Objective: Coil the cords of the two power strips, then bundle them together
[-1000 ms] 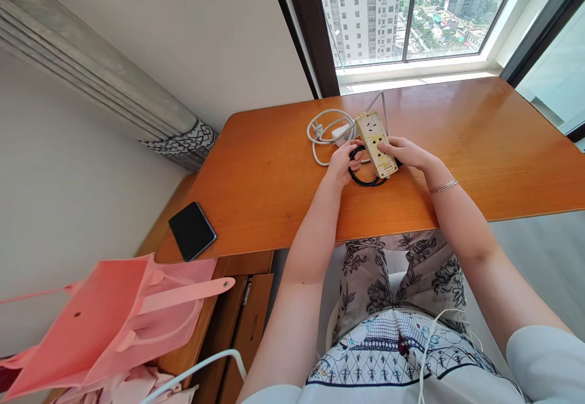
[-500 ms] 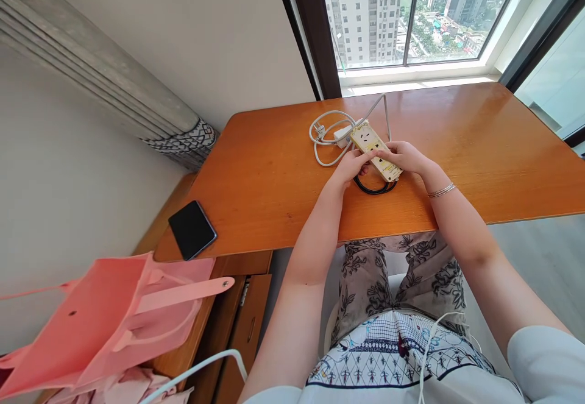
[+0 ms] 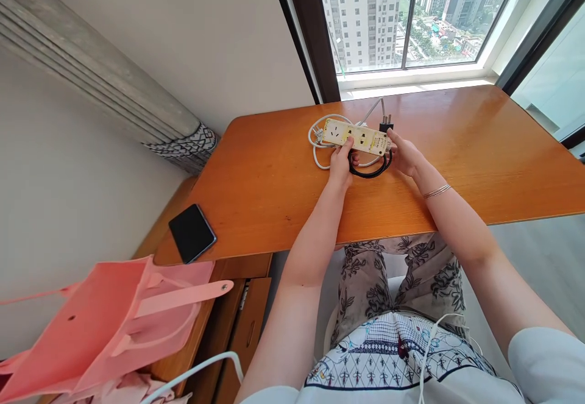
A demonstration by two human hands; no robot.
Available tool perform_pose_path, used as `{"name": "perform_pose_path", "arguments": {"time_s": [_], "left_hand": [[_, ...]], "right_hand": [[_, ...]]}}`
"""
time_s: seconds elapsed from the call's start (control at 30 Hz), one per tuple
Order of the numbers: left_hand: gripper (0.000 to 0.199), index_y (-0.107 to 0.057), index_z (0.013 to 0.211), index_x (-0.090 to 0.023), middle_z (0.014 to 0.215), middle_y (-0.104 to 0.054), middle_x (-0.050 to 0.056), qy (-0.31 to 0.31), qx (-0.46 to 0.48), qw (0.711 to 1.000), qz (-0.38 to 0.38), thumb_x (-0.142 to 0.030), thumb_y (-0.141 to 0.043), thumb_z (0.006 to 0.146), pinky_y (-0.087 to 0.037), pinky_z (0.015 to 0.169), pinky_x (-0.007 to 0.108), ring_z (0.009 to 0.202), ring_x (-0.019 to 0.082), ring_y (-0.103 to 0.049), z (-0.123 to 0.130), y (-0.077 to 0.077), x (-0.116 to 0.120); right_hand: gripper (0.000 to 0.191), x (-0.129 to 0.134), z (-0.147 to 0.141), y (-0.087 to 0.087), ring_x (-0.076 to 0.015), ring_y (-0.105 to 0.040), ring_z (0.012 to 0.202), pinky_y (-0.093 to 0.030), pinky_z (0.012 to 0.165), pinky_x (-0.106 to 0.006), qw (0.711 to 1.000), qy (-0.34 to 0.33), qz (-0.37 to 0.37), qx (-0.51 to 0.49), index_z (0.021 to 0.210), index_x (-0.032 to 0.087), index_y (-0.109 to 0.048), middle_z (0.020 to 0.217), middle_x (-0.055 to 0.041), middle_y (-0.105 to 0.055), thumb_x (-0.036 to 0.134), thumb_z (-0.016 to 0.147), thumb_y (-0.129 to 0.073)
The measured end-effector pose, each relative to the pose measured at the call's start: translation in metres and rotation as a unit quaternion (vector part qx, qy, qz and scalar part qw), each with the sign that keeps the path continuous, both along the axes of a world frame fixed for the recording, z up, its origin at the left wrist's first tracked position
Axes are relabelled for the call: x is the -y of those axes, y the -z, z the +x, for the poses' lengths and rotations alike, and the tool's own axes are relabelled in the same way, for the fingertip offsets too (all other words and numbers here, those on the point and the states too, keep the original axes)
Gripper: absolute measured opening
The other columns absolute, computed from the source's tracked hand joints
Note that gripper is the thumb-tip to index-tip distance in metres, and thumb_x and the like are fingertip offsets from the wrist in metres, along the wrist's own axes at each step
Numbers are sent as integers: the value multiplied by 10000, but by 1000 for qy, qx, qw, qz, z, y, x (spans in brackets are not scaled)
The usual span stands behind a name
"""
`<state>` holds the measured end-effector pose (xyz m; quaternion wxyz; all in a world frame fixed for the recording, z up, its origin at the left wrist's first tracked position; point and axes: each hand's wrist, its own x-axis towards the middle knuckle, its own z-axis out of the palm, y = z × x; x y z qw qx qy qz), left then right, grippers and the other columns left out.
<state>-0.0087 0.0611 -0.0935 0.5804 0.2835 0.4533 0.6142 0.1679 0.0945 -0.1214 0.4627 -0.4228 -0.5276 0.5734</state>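
Observation:
A cream power strip (image 3: 365, 138) with yellow markings is raised above the desk, its socket face toward me. My left hand (image 3: 342, 163) is closed on its lower edge, thumb on the face. At the strip's right end, my right hand (image 3: 406, 154) pinches a black plug (image 3: 386, 127), prongs pointing up. Some of its fingers are hidden behind the strip's end. A coiled black cord (image 3: 371, 175) hangs below the strip. Behind it lies a looped white cable (image 3: 315, 155) with a white plug (image 3: 317, 134), partly covered by the strip.
The wooden desk (image 3: 265, 191) stands against a window (image 3: 402, 20). A black tablet or phone (image 3: 192, 232) lies at its left front corner. A pink bag (image 3: 109, 318) stands at lower left, near a wooden cabinet (image 3: 247, 318). A tied curtain (image 3: 105, 69) hangs at left.
The power strip has turned to lie nearly level and moved slightly left. My right hand has moved from the strip's side to its right end, and the black plug has come into sight.

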Motion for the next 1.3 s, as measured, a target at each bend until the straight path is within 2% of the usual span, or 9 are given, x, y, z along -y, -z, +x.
{"name": "perform_pose_path", "arguments": {"time_s": [0.03,0.1,0.23,0.47,0.67,0.8,0.97,1.2,1.3], "left_hand": [[267,-586,872,-168,655,-543,-56,-1,1,1000,-3,-379,-749,871,-310,439,165,463,21,-438,1,0,1],[241,-594,890,-170,676,-566,-52,4,-12,1000,-3,-356,-746,877,-325,448,161,473,21,-454,4,0,3],[183,-630,966,-175,806,-661,-25,34,-43,998,7,-289,-743,879,-383,496,162,514,25,-514,11,3,7],[240,-631,1091,-204,1053,-726,41,91,-62,993,36,-300,-708,885,-510,707,197,829,117,-713,8,12,3],[193,-599,1055,-193,1006,-701,34,38,-123,990,51,-198,-656,871,-482,715,198,793,98,-677,8,19,-4],[143,-604,993,-180,891,-669,12,48,-179,979,83,-159,-644,857,-479,717,221,717,97,-644,11,23,-3],[161,-629,981,-168,933,-693,43,70,-312,937,142,-146,-681,830,-494,757,257,740,120,-644,12,25,3],[160,-625,1022,-177,1014,-718,68,95,-414,892,157,-157,-638,863,-549,800,310,806,150,-676,8,31,3],[172,-627,1043,-172,1037,-718,76,106,-434,880,163,-163,-629,872,-561,810,317,825,155,-683,8,35,2]], "right_hand": [[699,3,-3,-2,-290,-710,1065,-631,838,-436,998,-43,-24,-25,1256,172,-626,1159,-185,-719,750,875,-531],[588,11,-8,-8,-256,-736,957,-644,802,-403,994,-64,-63,-63,1151,179,-680,1043,-139,-758,692,879,-586],[443,20,-14,-14,-208,-736,935,-641,806,-336,994,5,-64,-94,1095,182,-698,1021,-87,-777,524,818,-752],[510,7,-6,-12,-181,-730,871,-627,738,-288,988,122,-21,-92,1024,188,-683,908,-54,-758,590,734,-805],[393,-33,61,-24,-125,-691,775,-610,603,-219,916,385,-27,-111,1081,199,-629,868,-17,-702,513,863,-720],[277,-52,124,-38,-101,-668,720,-578,536,-190,873,477,-67,-76,1070,172,-586,867,-3,-673,342,902,-725],[198,-62,173,-50,-98,-602,597,-532,464,-210,875,472,-110,21,900,141,-573,750,7,-622,228,879,-750],[232,-74,189,-53,-86,-510,547,-446,449,-205,902,371,-91,199,766,142,-551,626,27,-529,220,917,-709],[226,-82,195,-52,-81,-488,569,-432,510,-227,894,356,-65,263,788,140,-564,621,39,-510,253,925,-704]]}}
